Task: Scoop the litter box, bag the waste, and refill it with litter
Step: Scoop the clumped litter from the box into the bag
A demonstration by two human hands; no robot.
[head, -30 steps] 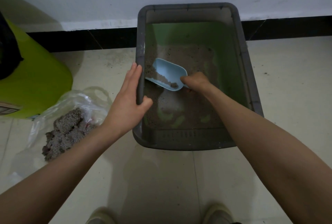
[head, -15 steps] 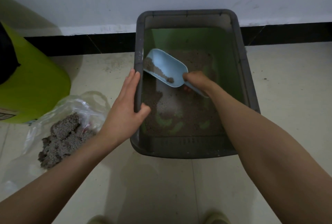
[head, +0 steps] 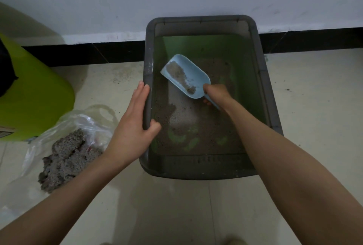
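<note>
A pale blue scoop [head: 186, 76], carrying a streak of grey litter, has lifted clear of the thin litter bed inside the dark litter box [head: 272, 95] on the floor by the wall. The right hand [head: 215, 95] grips its handle while the left hand [head: 133, 121] clasps the near left rim. The load looks bound for the plastic bag [head: 64, 146] of clumped waste lying just left of the box.

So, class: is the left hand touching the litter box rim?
Touching. The head view shows the left hand on the litter box rim, fingers along the outside, thumb hooked over the edge.
</note>
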